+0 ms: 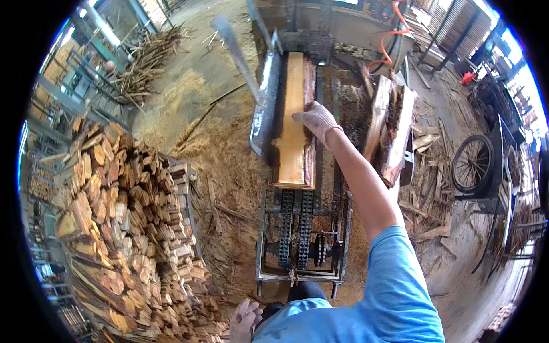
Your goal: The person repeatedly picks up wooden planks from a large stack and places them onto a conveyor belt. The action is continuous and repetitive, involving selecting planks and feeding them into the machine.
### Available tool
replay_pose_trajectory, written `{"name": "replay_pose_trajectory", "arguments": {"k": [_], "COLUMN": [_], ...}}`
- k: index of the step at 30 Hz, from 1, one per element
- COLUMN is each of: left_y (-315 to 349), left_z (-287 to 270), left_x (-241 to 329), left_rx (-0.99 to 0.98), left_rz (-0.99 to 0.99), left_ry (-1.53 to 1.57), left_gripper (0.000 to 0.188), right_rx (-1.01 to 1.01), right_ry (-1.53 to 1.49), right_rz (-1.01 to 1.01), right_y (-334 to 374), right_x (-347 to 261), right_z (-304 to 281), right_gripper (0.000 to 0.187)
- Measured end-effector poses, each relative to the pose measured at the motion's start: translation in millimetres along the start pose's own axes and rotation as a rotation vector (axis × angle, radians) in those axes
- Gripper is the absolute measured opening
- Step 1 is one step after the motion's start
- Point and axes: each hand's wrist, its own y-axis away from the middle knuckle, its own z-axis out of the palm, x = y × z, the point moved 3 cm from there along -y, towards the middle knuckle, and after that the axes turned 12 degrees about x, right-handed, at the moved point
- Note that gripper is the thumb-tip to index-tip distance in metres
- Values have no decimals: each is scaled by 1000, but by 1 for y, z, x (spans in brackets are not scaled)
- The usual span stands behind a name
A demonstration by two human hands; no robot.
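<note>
A long, pale timber slab (293,143) with bark along its right side lies lengthwise on a chain-feed machine. My right hand (318,121), in a light knitted glove, grips the slab's right edge, its fingers reaching onto the top face. Under the near end of the slab run two dark feed chains (296,228) inside a metal frame. To the left of the slab stands a metal side plate (266,103). My left hand (246,318), also gloved, hangs low beside my leg with loosely bent fingers and nothing visible in it.
A tall stack of split wood (137,228) fills the left side. Rough bark-edged pieces (394,126) lie right of the machine, beyond my forearm. An orange hose (388,46) hangs at the back. A spoked-wheel cart (473,164) stands far right. Sawdust and scraps cover the floor.
</note>
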Motion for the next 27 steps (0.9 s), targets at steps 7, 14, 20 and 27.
{"name": "replay_pose_trajectory", "arguments": {"k": [7, 14, 20, 27], "left_y": [17, 33, 39, 29], "left_z": [-15, -32, -45, -80], "left_x": [9, 1, 3, -19], "left_rx": [71, 217, 182, 173], "left_rz": [49, 49, 49, 101], "left_ry": [57, 189, 281, 351], "left_gripper": [50, 31, 25, 33], "right_rx": [148, -84, 17, -8], "right_ry": [66, -45, 206, 340], "right_rz": [-95, -99, -104, -74], "right_y": [21, 10, 17, 37], "right_x": [-4, -28, -19, -23], "right_z": [11, 10, 13, 22], "right_gripper": [75, 59, 73, 81]}}
